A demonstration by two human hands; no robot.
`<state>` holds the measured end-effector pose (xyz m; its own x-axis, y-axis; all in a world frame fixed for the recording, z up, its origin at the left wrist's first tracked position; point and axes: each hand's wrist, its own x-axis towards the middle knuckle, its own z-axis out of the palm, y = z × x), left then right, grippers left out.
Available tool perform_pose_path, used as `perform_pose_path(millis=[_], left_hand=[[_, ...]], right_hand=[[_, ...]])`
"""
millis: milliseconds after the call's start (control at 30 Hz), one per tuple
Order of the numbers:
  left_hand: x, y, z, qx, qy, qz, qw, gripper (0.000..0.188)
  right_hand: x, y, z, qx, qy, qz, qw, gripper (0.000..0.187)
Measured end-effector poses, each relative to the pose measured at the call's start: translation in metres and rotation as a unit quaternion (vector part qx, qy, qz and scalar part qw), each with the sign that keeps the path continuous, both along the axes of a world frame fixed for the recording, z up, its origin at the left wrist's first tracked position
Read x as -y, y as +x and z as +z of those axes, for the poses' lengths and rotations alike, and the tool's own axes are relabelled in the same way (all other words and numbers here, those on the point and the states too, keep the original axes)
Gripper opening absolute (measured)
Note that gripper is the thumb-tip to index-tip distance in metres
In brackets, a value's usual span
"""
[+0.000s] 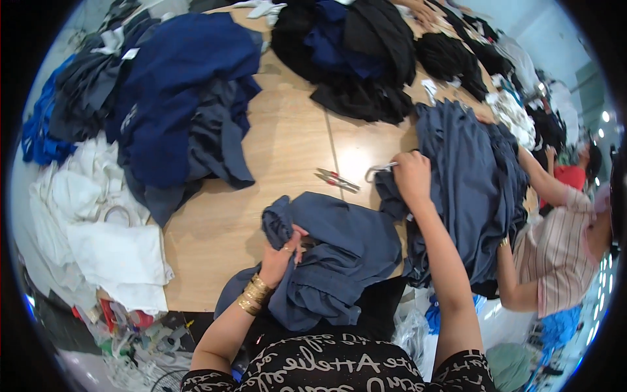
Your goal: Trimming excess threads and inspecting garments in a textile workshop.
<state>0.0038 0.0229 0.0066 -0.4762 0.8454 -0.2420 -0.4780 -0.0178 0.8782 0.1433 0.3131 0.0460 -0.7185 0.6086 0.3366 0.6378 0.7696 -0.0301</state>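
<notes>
A slate-grey garment [346,228] lies bunched at the table's near edge, part of it hanging over toward my lap. My left hand [282,253], with gold bracelets at its wrist, is closed on a gathered end of it. To the right, my right hand [413,176] is closed on a curved grey metal tool [373,172]; my fingers hide most of it, so its kind is unclear. That hand is over the left edge of a heap of slate-grey garments [457,176]. Thread snips [337,179] with red parts lie on the wood between my hands.
Navy and grey garments [186,85] are heaped at left, above white cloth [117,255] with a tape roll [117,215]. Black and navy clothes [353,59] lie at the far side. A co-worker in a striped shirt [555,255] reaches to the grey heap from the right.
</notes>
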Motion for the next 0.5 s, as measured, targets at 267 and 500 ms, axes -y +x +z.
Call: perform_pose_path(millis=[267,500], left_hand=[[0.008,-0.002,-0.015,-0.022,-0.025,0.022,0.999,0.031],[0.005,0.000,-0.008,0.012,-0.031,0.035,0.999,0.034]], right_hand=[[-0.013,-0.036,0.054,0.127,-0.250,0.063,0.958,0.021],[-0.089,-0.018,0.132,-0.263,-0.232,0.199,0.915,0.035]])
